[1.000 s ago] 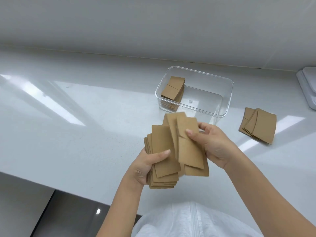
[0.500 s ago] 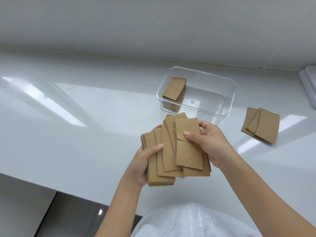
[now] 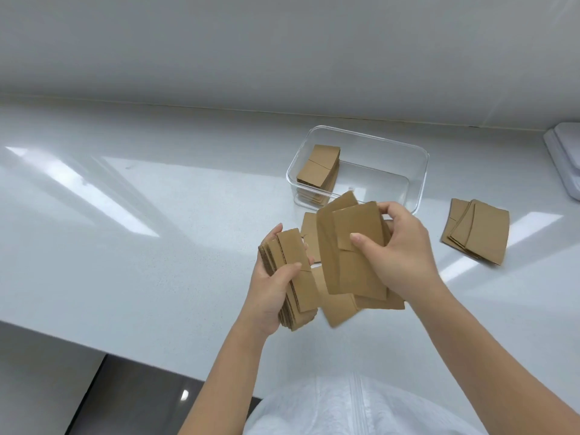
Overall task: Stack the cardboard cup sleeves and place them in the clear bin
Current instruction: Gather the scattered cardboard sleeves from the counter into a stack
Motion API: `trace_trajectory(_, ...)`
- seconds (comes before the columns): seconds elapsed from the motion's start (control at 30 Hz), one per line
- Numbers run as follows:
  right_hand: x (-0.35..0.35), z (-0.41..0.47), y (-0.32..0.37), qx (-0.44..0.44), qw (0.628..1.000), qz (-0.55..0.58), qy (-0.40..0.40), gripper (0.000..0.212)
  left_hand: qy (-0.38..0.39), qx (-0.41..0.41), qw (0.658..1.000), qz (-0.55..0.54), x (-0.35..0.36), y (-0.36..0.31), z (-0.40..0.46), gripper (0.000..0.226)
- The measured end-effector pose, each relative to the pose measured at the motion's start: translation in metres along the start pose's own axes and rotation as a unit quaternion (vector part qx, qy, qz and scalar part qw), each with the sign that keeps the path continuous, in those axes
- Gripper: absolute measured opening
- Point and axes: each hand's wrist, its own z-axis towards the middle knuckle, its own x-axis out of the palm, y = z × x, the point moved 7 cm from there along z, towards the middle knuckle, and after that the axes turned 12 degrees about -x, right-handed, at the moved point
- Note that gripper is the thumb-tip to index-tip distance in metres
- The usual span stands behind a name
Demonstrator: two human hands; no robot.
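Note:
My left hand (image 3: 272, 287) grips a thick, edge-on stack of flat brown cardboard cup sleeves (image 3: 295, 277) above the white counter. My right hand (image 3: 398, 249) pinches a looser, fanned bunch of sleeves (image 3: 351, 246) just to the right of that stack; the two bunches overlap a little in the middle. Behind them stands the clear bin (image 3: 420, 171), with a neat pile of sleeves (image 3: 318, 166) against its left wall. A few more sleeves (image 3: 477, 235) lie fanned on the counter to the right of the bin.
The white counter (image 3: 141, 246) runs to a wall at the back and ends in a front edge near my body, with dark floor below at the lower left. A white tray-like object (image 3: 565, 158) sits at the far right edge.
The sleeves, one overlapping fan before, have split into two bunches: my left hand turned its stack more edge-on, and my right hand lifted its bunch up and to the right.

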Motion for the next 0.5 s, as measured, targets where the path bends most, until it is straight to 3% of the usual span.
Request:
trace_trajectory(0.1, 0.018, -0.010, 0.013, -0.041, 0.998, -0.006, 0.035, 0.029, 0.008, 0.019, 1.000, 0.007, 0.014, -0.001, 0.000, 0.049)
trace_trajectory(0.2, 0.030, -0.011, 0.007, 0.004, 0.989, 0.117, 0.091, 0.026, 0.028, 0.010, 1.000, -0.006, 0.017, 0.000, 0.000, 0.048)
trace_trajectory(0.4, 0.054, -0.024, -0.011, 0.179, 0.866, 0.419, 0.204, 0.025, 0.078, -0.019, 0.996, -0.038, 0.018, 0.006, -0.005, 0.059)
trace_trajectory(0.5, 0.062, -0.030, -0.022, 0.207, 0.867, 0.422, 0.164, 0.018, 0.076, -0.035, 0.996, -0.013, 0.018, 0.010, -0.006, 0.077)
